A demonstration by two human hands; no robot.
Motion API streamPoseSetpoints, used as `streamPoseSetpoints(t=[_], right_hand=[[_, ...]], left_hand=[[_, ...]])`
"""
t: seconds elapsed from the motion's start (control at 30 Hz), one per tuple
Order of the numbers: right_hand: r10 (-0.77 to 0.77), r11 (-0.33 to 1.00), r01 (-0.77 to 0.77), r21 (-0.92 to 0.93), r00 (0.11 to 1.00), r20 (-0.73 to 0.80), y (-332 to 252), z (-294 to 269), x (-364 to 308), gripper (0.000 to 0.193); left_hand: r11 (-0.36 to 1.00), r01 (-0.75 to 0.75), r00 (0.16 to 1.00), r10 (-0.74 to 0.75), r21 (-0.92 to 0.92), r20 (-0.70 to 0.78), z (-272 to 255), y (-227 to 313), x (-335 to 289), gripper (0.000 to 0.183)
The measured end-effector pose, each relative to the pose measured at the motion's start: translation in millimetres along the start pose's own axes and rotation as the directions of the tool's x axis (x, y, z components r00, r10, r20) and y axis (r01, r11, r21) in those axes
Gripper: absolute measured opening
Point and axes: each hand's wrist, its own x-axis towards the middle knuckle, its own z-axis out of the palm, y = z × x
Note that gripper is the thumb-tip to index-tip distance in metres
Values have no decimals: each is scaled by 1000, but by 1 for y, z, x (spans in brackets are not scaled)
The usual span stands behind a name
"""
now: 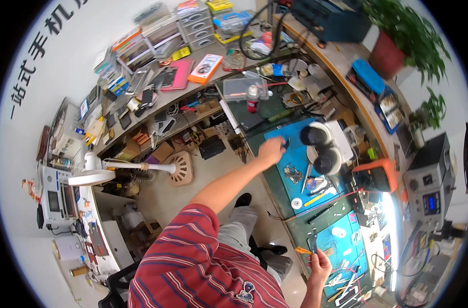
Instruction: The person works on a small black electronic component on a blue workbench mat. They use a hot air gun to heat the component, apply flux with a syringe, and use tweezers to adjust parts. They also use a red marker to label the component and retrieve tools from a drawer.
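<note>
My left hand is closed at the left edge of the blue work mat. Its fingers pinch a small dark thing too small to name. To its right stands a microscope with two black eyepieces. Lower right, my right hand is closed on a thin dark strip with an orange tab, held over the bench's near edge. A second blue mat lies beside that hand. Between the hands, on the first mat, are a metal phone part, a yellow-handled tool and a white spool.
A red bottle and a clear plastic case stand farther along the bench. An orange-framed device is right of the microscope. A fan stands at left. Shelves hold phones and boxes. Tools and wires crowd the lower right.
</note>
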Motion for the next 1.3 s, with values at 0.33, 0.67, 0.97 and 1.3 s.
streamPoseSetpoints(t=[0.33,0.67,0.97,1.3], right_hand=[[132,991,-135,-3,963,233,-57,186,38,25],[-89,955,154,-255,964,249,-109,342,42,24],[-126,982,147,-120,978,164,-108,352,109,23],[84,988,-50,146,968,-235,-25,308,208,29]], left_hand=[[-3,727,630,-393,-687,669,-74,8,-197,17],[-256,586,649,-421,-769,634,-183,5,-156,20],[-154,768,581,-240,-622,777,-200,-11,-73,32],[106,886,435,-534,-452,725,-214,-108,-29,39]])
